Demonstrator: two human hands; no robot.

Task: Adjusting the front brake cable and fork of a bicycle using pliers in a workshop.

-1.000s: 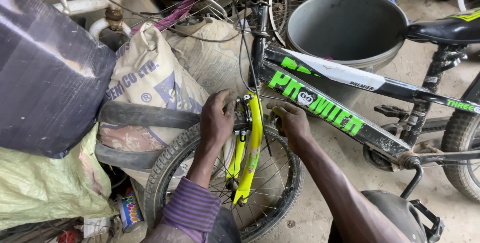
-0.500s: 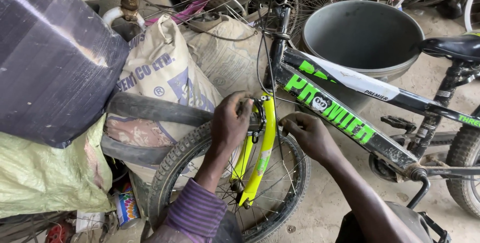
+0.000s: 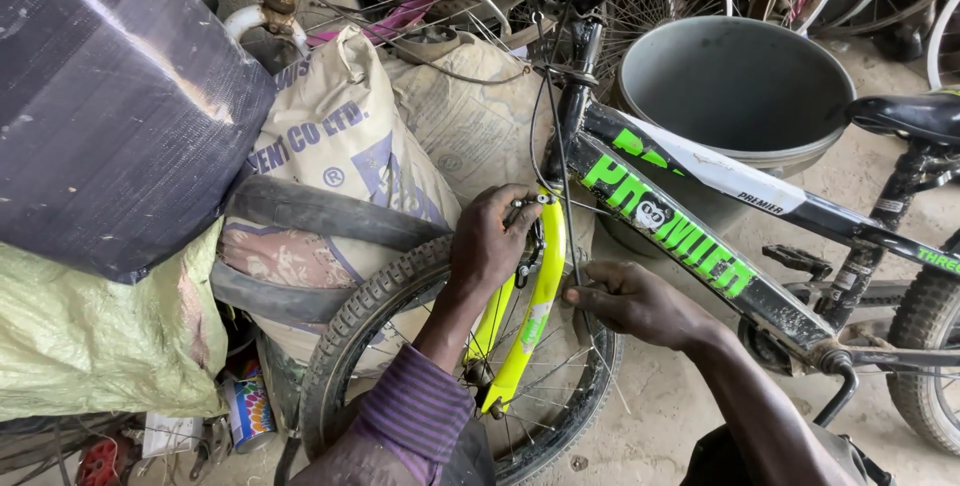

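A black bicycle frame (image 3: 770, 298) with green lettering stands in front of me, its yellow-green fork (image 3: 540, 306) over the knobby front wheel (image 3: 370, 311). My left hand (image 3: 488, 244) is closed around the front brake arm at the top of the fork. My right hand (image 3: 632, 298) sits just right of the fork, fingertips pinching a thin brake cable (image 3: 563, 156) that runs up toward the handlebars. A purple striped sleeve covers my left forearm.
Printed sacks (image 3: 340, 156) with an old tyre (image 3: 300, 211) draped across lean left of the wheel. A large grey tub (image 3: 735, 81) stands behind the frame. The black saddle (image 3: 910, 114) and rear wheel (image 3: 925, 356) are at the right. Spare wheels fill the back.
The view has shifted, so the bicycle sits lower and further right in frame. My right hand has slid down from the fork crown to beside the fork leg. My left hand stays on the brake.
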